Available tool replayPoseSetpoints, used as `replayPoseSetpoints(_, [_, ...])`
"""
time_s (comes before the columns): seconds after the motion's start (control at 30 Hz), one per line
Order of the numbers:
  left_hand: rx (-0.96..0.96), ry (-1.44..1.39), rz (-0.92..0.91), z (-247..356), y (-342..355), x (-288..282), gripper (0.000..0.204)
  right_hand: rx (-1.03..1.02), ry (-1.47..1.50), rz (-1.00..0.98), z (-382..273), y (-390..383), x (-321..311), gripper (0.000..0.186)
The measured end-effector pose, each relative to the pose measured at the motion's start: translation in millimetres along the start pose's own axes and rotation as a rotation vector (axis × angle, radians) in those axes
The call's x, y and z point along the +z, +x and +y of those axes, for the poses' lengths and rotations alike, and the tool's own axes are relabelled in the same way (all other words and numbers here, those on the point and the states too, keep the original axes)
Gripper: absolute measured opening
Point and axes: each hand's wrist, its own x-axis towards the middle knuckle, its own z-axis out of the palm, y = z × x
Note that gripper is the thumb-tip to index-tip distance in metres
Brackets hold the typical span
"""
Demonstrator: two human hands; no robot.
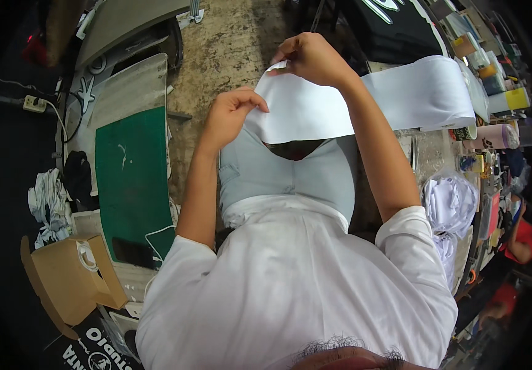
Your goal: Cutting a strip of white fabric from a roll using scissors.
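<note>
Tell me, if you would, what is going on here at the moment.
A person is handling a wide white strip with both hands. The right hand pinches its far left corner, while the left hand has its fingertips at the left edge, nearer the body. The strip spans above the lap and runs on to the right, past the right forearm. A green mat lies to the left.

1. Looks steeply down from head height, as the left one of a side-by-side pair.
2. Faces along the white shirt (290,271) toward the pale trousers (290,176) and the floor (210,52) beyond.
3. Sits close above the shirt, farther from the left hand (232,117) and right hand (313,58).
4. Takes in a wide, upright fisheye sweep, bending straight edges toward the dark rim.
</note>
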Motion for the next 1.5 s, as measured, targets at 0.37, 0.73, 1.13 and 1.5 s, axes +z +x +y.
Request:
replayPoseSetpoints(0.37, [-0.281,-0.379,0.234,6.8,25.3,2.9,0.023,-0.237,-0.097,0.429,-16.2,-46.1,30.9,0.012])
replayPoseSetpoints(0.73, [-0.281,-0.377,0.225,35.2,36.6,29.5,0.029,-0.284,-0.101,0.483,-11.9,-66.0,45.6,0.020])
replayPoseSetpoints(1.13, [-0.209,-0.133,0.239,32.6,43.1,24.1,0.028,-0.323,-0.118,0.492,-16.8,-71.5,51.1,0.021])
replayPoseSetpoints(1.5, [-0.112,-0.016,0.296,5.3,31.1,-5.0,0.042,0.045,0.037,0.313,-0.7,-129.7,21.8,0.013])
